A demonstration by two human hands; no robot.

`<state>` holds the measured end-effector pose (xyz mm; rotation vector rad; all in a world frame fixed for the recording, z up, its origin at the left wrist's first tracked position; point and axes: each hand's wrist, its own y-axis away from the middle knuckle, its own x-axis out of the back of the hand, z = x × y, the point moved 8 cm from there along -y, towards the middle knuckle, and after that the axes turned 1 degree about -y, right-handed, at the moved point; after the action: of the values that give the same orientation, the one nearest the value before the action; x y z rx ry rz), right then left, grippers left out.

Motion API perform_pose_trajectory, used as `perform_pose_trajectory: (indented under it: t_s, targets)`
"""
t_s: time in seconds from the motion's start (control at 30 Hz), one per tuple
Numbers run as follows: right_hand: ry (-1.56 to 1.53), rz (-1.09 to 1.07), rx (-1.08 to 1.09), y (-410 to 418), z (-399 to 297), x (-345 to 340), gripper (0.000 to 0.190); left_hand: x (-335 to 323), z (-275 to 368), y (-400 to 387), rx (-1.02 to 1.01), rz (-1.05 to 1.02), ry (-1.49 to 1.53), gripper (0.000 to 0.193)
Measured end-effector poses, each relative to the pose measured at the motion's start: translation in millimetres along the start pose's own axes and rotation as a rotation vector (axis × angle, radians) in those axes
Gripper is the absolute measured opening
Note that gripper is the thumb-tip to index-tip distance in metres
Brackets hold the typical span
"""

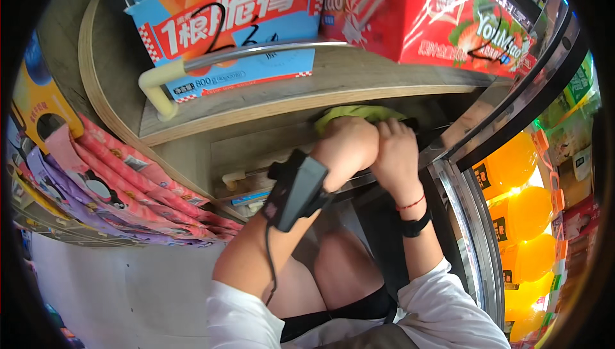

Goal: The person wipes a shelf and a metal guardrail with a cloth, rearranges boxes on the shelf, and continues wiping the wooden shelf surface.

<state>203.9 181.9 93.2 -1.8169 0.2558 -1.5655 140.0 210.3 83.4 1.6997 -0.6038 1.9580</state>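
Both hands reach in under the edge of a curved wooden shelf [307, 111]. My left hand [350, 140] is bent at the wrist and presses into a bunched yellow-green cloth [358, 111], its fingers hidden from view. A black device [298, 190] with a cable is strapped to the left forearm. Right beside it and touching it, my right hand [396, 149] has its fingers curled at the cloth's right end. Its fingertips are out of sight, so a grip cannot be made out. A red string and a black band [416, 226] circle the right wrist.
Above the hands, a blue snack box [230, 27] and a red drink carton [447, 22] stand behind a metal rail [259, 50]. Pink bags [120, 166] hang at left. Several orange-filled bottles [526, 209] line the right, beyond a metal-framed edge [463, 238]. My knees are below.
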Motion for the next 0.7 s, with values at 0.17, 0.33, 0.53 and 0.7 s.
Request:
perform_pose_trajectory:
  t_s: [0.17,0.33,0.53,0.7]
  targets:
    - [-0.076,0.001,-0.033,-12,-18,-11,0.017,3,-44,29,0.056,0.008,0.175,0.026]
    - [-0.001,-0.021,-0.251,-15,18,-16,0.025,0,-28,15,-0.145,0.027,0.167,0.028]
    - [-0.57,0.082,-0.572,-10,61,-15,0.056,-14,-9,-47,-0.096,-0.172,0.011,0.024]
    - [-1.026,0.274,-0.758,-18,90,-20,0.057,-22,-2,-109,-0.061,-0.028,0.083,0.026]
